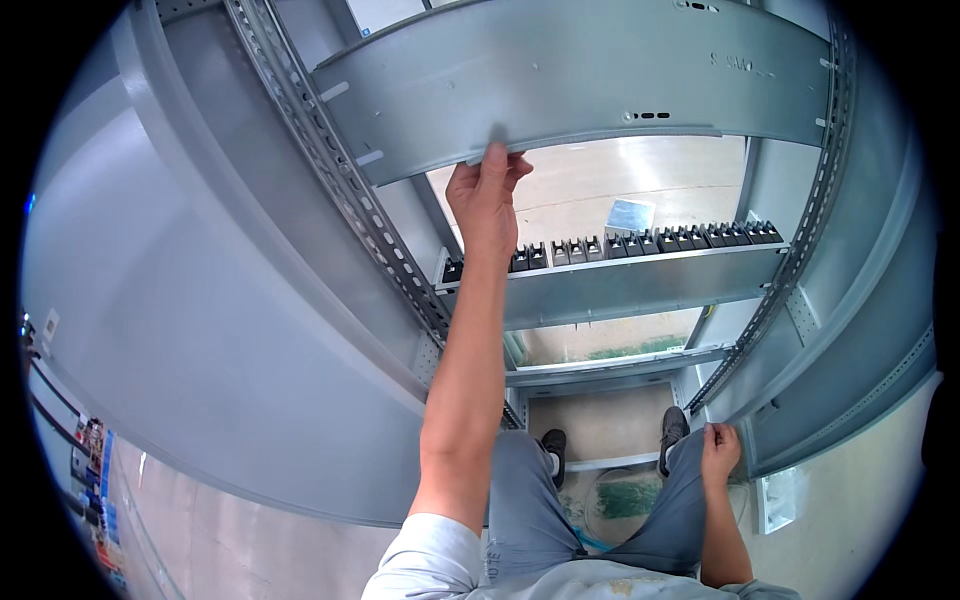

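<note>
My left hand (pixel 488 205) reaches up and grips the lower edge of a wide grey sheet-metal panel (pixel 580 75). The thumb presses on its front face and the other fingers curl beneath the edge. The panel spans the upper part of a metal cabinet frame, between two perforated uprights, and has slots near its ends and lower edge. Low on the right, my right hand (pixel 720 455) rests near my right knee, its fingers curled closed. Whatever may be in those fingers is too small to make out.
Below the panel, a crossbar (pixel 620 285) carries a row of black terminal-like blocks (pixel 690 240). Perforated uprights (pixel 350 190) flank the opening. A large grey door-like panel (pixel 200 300) curves along the left, another (pixel 850 380) on the right. My feet stand by the cabinet base (pixel 600 420).
</note>
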Available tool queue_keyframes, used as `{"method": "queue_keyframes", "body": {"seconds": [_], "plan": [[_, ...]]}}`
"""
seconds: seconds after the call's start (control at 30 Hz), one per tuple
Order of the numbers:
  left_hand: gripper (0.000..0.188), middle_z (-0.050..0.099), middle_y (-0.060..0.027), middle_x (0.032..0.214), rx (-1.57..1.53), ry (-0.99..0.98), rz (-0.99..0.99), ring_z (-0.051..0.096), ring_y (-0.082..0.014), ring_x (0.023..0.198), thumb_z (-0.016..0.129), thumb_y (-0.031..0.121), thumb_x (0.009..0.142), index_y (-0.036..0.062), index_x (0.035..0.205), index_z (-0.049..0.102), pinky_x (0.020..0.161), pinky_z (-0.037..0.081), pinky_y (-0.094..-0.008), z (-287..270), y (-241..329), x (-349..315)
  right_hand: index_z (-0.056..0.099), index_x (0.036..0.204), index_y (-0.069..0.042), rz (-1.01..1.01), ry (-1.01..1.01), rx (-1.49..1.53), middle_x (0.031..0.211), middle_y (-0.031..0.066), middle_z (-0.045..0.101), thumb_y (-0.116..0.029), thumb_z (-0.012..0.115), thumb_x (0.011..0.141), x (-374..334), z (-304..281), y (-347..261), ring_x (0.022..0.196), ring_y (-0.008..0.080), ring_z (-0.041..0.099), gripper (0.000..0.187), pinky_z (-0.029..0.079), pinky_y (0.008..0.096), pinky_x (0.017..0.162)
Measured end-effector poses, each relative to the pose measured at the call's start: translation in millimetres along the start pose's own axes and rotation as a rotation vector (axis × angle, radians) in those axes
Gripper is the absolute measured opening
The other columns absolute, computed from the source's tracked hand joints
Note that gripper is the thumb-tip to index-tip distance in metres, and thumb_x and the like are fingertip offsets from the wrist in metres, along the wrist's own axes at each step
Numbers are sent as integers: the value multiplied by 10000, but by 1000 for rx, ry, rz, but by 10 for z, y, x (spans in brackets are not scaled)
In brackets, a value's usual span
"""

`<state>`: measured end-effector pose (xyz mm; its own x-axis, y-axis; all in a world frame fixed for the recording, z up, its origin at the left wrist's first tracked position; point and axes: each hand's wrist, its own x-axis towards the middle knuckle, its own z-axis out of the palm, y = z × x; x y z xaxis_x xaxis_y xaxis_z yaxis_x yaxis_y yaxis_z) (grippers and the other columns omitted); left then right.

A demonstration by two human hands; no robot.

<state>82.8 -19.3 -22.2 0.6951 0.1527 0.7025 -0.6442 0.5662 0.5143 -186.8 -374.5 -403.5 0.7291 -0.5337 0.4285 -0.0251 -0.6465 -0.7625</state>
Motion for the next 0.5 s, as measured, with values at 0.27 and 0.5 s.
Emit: {"method": "queue_keyframes", "body": {"seconds": [0.27,0.5], "plan": [[179,739,-76,999,-26,7,35,704,-180,888,720,176,999,26,1094,701,757,593,-338,-17,18,-8,712,873,-8,15,-26,1,785,84,623,-164,750,922,11,-1,24,634,211,580,168,464,348,610],[183,737,-92,917,-51,-19,67,673,-191,805,697,226,1017,44,1019,695,755,548,-379,10,2,23,701,855,-19,-27,0,-31,784,91,622,-171,752,921,25,-23,72,647,231,606,174,478,363,620]]}}
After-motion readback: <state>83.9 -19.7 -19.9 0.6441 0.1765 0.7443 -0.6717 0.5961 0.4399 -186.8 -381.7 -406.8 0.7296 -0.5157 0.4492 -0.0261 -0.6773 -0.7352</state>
